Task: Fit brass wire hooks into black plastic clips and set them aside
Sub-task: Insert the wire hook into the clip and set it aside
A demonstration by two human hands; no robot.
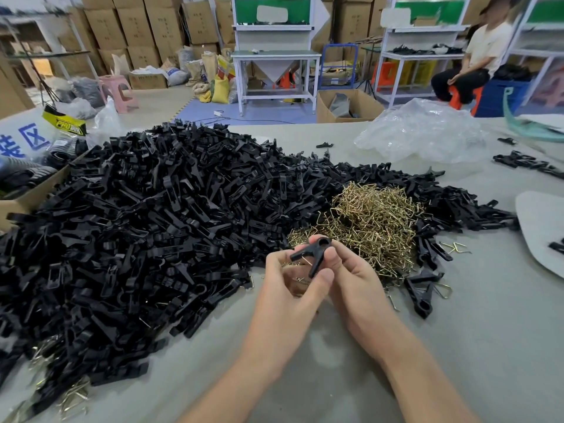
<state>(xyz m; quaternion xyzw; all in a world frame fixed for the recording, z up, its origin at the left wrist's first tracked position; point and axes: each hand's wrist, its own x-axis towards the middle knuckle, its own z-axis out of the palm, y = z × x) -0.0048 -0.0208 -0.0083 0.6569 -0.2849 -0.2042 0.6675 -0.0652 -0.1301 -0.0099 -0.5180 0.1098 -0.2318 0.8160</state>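
black plastic clip [311,254] is held up just above the table [305,377], about midway along its near edge, between both hands. it is v-shaped, with a round eye at the top and two legs spreading down and to the left. the left grip [291,280] is curled round it, thumb pressed against the lower leg. the right grip [351,276] pinches the eye end with thumb and fingertips. a bit of brass wire shows behind the left fingers, but whether it is held i cannot tell.

just beyond the hands, toward the middle of the table, lies a tangled heap of brass wire hooks [375,218]. a far larger heap of black clips [152,224] wraps round it and spreads to the left edge, where it touches a cardboard box [30,196]. a few separate clips [422,290] lie just right of the right grip, with loose hooks beside them.

toward the far right corner sits a crumpled clear plastic bag [424,138]. a short row of clips [528,163] lies near the right edge, and a pale sheet [540,236] lies nearer along that same edge. past the far edge stand stacked cartons [137,29], a white workbench [274,56] and a seated person [479,56].
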